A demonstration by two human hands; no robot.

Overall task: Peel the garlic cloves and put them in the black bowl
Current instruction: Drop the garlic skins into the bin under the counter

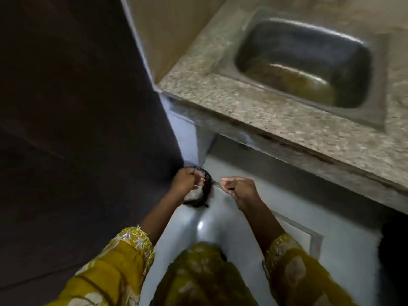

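Observation:
My left hand (187, 179) is low in the middle of the view, fingers curled around something small and pale that looks like a garlic clove (196, 186); most of it is hidden. Under and just right of that hand sits the black bowl (204, 196), and only its dark right rim shows. My right hand (240, 189) is a short way to the right, fist closed around a knife. The thin blade (217, 184) points left toward the clove and the bowl. The picture is blurred, so I cannot make out what is in the bowl.
A speckled stone counter (254, 107) with a sunken steel sink (304, 62) runs across the upper right. A dark wall or panel (77, 107) fills the left. Pale floor (254, 228) lies below the hands. Yellow patterned sleeves and clothing cover the bottom edge.

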